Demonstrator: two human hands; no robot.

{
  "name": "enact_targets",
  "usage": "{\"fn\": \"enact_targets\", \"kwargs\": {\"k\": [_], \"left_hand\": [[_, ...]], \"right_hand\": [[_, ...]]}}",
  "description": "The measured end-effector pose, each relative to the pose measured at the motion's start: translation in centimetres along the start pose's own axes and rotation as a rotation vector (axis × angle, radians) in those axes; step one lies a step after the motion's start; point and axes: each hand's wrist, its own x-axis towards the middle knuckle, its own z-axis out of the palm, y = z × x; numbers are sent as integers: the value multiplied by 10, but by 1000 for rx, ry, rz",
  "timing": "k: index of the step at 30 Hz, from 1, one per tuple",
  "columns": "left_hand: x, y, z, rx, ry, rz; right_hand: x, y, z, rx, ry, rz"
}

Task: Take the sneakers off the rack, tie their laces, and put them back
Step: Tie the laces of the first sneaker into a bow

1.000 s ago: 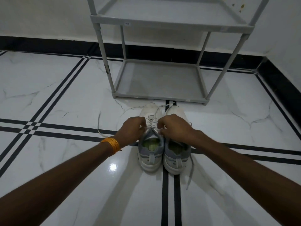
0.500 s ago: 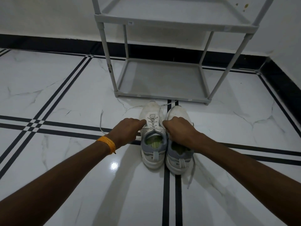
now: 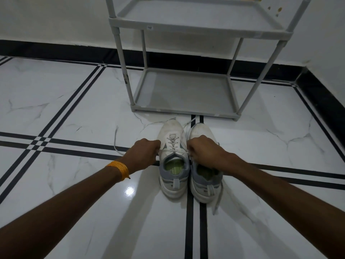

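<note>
Two white and grey sneakers stand side by side on the floor, toes toward the rack: the left sneaker [image 3: 172,141] and the right sneaker [image 3: 202,182]. My left hand [image 3: 144,153] pinches one end of the left sneaker's lace [image 3: 174,150] at its left side. My right hand [image 3: 204,150] pinches the other end at its right side, resting over the right sneaker's tongue. The lace runs taut between my hands across the shoe's collar. Loose lace ends trail on the floor, one to the left [image 3: 115,141].
The grey shoe rack [image 3: 186,109] stands just beyond the sneakers with bare lower and upper shelves. White marble floor with black stripes surrounds everything. A black skirting and white wall run behind and along the right side.
My hands have drawn apart sideways, pulling the left sneaker's lace tight across its collar. The sneakers have stayed in place.
</note>
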Motion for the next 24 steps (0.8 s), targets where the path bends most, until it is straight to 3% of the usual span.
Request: {"fn": "enact_targets", "kwargs": {"k": [2, 5, 10, 12, 17, 24], "left_hand": [[1, -1, 0, -137, 7, -97], [5, 7, -14, -393, 9, -177], [13, 26, -32, -1331, 62, -371], [11, 30, -25, -1486, 73, -375], [10, 43, -10, -1467, 187, -365], [11, 51, -6, -1405, 274, -334]], "right_hand": [[-2, 2, -8, 166, -5, -2], [-3, 1, -23, 705, -50, 38], [6, -9, -14, 1463, 34, 172], [7, -14, -7, 1669, 49, 176], [9, -22, 0, 1636, 179, 291], [15, -20, 3, 1673, 190, 340]]}}
